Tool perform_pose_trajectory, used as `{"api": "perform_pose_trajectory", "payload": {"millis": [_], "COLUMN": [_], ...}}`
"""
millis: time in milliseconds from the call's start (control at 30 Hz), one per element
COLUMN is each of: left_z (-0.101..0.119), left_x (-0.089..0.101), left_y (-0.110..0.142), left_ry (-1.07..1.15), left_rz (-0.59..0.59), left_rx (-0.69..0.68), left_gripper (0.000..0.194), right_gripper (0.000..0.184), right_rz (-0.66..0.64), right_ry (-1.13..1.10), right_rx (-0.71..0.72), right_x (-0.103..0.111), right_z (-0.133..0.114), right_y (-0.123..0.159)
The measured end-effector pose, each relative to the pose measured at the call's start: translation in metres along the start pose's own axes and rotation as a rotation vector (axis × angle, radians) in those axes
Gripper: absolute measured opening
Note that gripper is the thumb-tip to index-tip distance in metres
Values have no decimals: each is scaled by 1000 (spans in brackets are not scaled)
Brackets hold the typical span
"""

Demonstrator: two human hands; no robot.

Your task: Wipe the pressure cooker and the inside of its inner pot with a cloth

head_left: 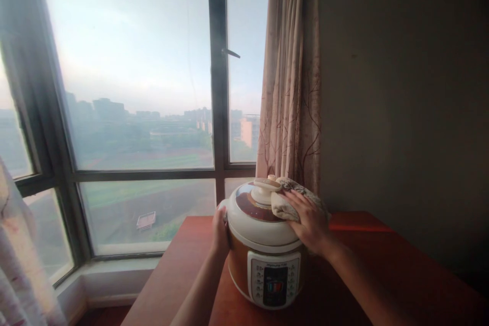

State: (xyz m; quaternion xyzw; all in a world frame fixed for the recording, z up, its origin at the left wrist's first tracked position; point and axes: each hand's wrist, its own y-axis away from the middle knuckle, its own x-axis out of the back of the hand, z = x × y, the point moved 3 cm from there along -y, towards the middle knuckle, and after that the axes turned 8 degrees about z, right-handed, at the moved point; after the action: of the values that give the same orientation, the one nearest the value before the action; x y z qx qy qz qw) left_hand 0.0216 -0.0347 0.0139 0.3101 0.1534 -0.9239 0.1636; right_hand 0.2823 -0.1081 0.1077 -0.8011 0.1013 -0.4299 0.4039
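Observation:
A white and brown electric pressure cooker (263, 237) stands upright on a reddish table, its control panel (275, 280) facing me. My left hand (220, 229) grips the white side handle at the cooker's left, fingers partly hidden behind it. Over the right part of the lid, my right hand (307, 219) presses a bunched, patterned cloth (284, 208) against the surface, beside the lid's knob (267, 186). The fingers lie over the cloth, and the far side of the lid is hidden by it.
The red-brown table (183, 265) reaches towards the window (145, 112), with its far edge behind the cooker. A patterned curtain (290, 76) hangs behind it, and another curtain (23, 254) at the left. A dark wall (401, 102) stands at the right.

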Motion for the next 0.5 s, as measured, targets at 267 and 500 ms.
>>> {"api": "perform_pose_trajectory", "payload": {"millis": [267,500], "left_z": [2,0], "left_x": [-5,0], "left_y": [5,1], "left_ry": [22,-3], "left_rz": [-44,-15], "left_rx": [9,2], "left_gripper": [54,52], "right_gripper": [82,90], "right_rz": [105,42], "right_ry": [-50,-3], "right_rx": [128,350], "right_x": [-1,-12], "right_z": [-53,-70], "right_y": [44,79]}}
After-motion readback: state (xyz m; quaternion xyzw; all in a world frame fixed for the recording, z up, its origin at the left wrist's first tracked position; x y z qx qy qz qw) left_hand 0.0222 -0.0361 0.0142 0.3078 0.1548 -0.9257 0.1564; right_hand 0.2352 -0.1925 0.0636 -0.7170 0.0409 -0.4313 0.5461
